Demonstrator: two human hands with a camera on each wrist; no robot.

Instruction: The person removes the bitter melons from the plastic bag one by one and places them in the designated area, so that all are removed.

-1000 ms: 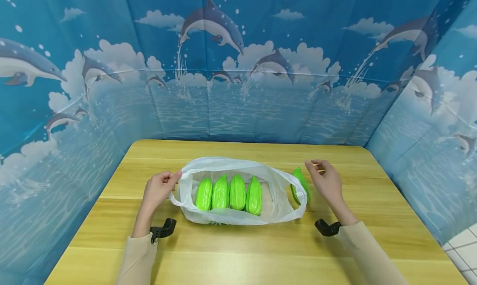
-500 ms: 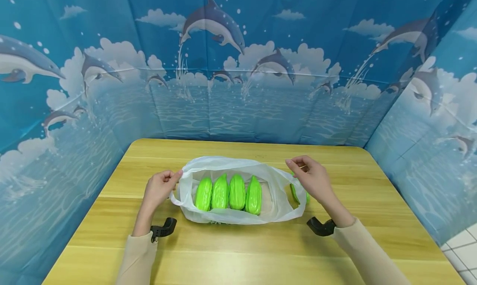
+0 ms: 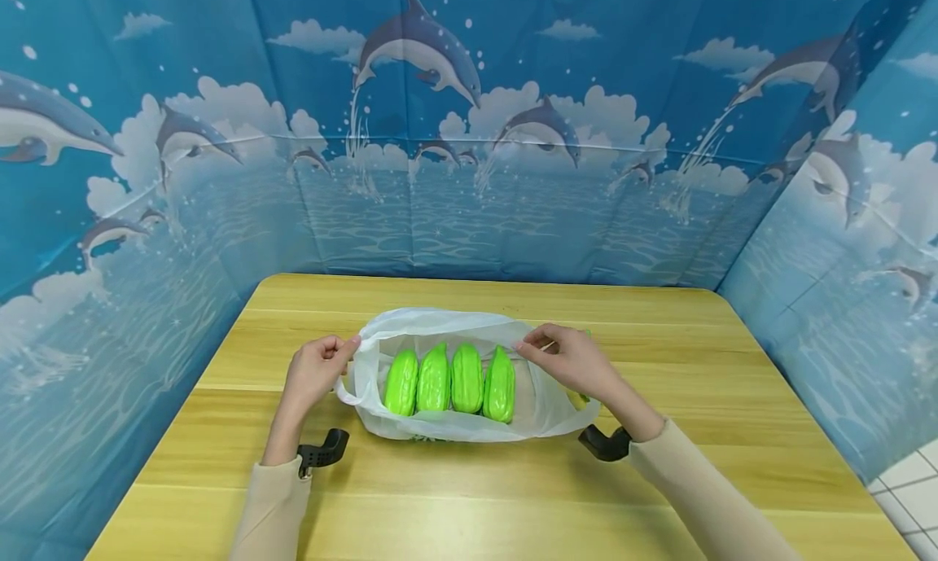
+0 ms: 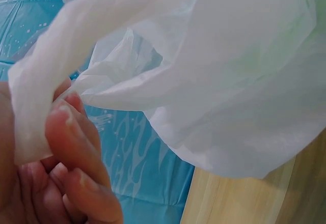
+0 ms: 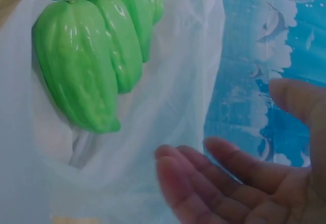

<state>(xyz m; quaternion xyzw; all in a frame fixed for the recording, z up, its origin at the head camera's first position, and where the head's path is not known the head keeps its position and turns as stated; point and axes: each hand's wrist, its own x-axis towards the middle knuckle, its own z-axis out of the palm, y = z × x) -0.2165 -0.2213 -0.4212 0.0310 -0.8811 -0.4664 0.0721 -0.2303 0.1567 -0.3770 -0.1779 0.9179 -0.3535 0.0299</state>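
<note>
A white plastic bag (image 3: 472,431) lies with its mouth spread wide on the table. Several glossy, ribbed green bitter melons (image 3: 500,390) lie side by side inside it, and the right wrist view shows the nearest bitter melon (image 5: 76,63) with a pointed tip. My left hand (image 3: 313,372) pinches the bag's left handle, whose strip (image 4: 33,112) passes between thumb and fingers. My right hand (image 3: 575,361) is over the bag's right part. In the right wrist view, thumb and fingers (image 5: 219,168) stand apart with nothing between them. Whether they touch the bag is unclear.
Another green piece (image 3: 579,400) shows through the right handle opening, mostly hidden by my right hand. The wooden table (image 3: 469,504) ends at a blue dolphin-print curtain (image 3: 469,211) behind and on the sides. Each wrist wears a black camera mount (image 3: 605,444).
My right hand has moved left from beside the loose green piece to above the bag's right part, now covering most of that piece. My left hand stays at the left handle.
</note>
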